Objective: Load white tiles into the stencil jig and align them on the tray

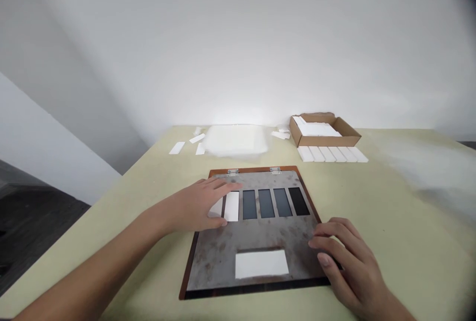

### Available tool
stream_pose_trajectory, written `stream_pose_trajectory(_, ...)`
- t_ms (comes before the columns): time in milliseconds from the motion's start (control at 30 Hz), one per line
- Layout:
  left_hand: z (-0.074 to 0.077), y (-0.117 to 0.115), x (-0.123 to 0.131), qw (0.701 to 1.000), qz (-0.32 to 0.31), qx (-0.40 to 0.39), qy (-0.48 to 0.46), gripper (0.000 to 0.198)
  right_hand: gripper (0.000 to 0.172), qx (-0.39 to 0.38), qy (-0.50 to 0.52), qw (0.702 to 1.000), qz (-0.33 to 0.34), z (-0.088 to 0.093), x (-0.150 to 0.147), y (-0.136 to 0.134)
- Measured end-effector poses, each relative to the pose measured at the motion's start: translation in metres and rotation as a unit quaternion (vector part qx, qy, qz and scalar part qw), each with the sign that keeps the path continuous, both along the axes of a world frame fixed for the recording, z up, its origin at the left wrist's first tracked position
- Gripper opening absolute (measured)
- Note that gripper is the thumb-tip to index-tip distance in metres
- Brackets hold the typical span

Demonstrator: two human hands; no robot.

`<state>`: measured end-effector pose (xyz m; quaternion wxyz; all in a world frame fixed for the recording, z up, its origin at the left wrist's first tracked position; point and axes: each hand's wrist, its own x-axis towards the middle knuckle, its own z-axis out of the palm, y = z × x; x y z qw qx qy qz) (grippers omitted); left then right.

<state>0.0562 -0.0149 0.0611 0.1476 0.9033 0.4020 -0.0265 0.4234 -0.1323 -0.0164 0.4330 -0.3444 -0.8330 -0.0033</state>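
A hinged metal plate point(219, 254) with a brown edge lies on the table in front of me. Along its upper part runs a row of rectangular slots; the ones at the right show dark. A white card point(232, 206) fills a slot beside my left hand point(201, 204), which rests over the row's left end with thumb and fingers apart, partly covering another light piece. Lower on the plate lies a larger white rectangle point(262, 264). My right hand point(351, 259) is at the plate's right edge, fingers loosely curved and apart, holding nothing visible.
At the back right stands a cardboard box point(327, 141) holding white pieces, with a row of white strips point(330, 154) before it. A bright white blurred block point(236, 140) sits at the back middle. Loose white cards point(177, 148) lie to its left. A wall rises behind the table point(148, 266).
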Motion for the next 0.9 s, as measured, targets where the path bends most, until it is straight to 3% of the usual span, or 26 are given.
stream_pose_trajectory(533,-0.006,-0.001,0.001,1.0,0.002,0.006,-0.027,0.069,0.022,-0.008,0.0,1.0,0.008,0.0,0.001,0.0)
stream_pose_trajectory(767,-0.007,-0.012,-0.031,0.999,0.032,-0.011,-0.024,0.079,0.022,-0.013,0.004,1.0,0.007,0.0,0.002,0.001)
stream_pose_trajectory(900,-0.013,-0.014,-0.042,0.999,0.035,-0.014,-0.03,0.073,0.022,-0.019,0.004,1.0,0.005,-0.003,0.002,0.0)
